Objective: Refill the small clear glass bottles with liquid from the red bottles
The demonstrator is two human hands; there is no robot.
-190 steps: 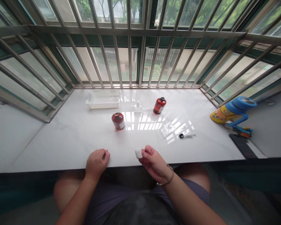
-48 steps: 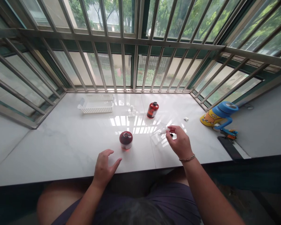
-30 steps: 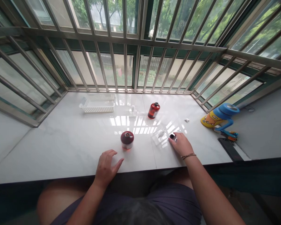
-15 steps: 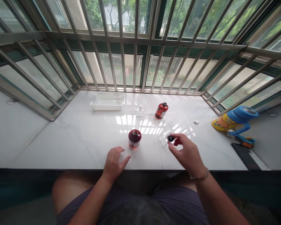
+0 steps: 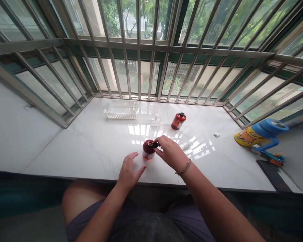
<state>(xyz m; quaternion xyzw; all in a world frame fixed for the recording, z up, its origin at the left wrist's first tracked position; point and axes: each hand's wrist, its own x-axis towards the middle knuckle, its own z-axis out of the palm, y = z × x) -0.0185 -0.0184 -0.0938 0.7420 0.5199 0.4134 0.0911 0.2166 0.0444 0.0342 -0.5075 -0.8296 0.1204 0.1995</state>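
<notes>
A squat red glass bottle (image 5: 148,150) stands uncapped on the marble sill, its open mouth facing up. My right hand (image 5: 170,153) is right beside it, pinching a small black cap (image 5: 155,144) at the fingertips, just by the bottle's mouth. My left hand (image 5: 130,171) rests open on the sill near the bottle's lower left, fingers spread, and does not seem to touch it. A taller capped red bottle (image 5: 178,121) stands further back to the right.
A white plastic mesh basket (image 5: 120,110) sits at the back, by the window bars (image 5: 141,77). Beside it is a clear glass item (image 5: 151,118). To the right lie a clear plastic bag (image 5: 186,146), a small white piece (image 5: 216,135), a yellow and blue cup (image 5: 257,132) and a dark phone (image 5: 273,174).
My right hand has moved left from the plastic bag to the open bottle, carrying the black cap. My left hand has shifted slightly right, and the view has turned a little.
</notes>
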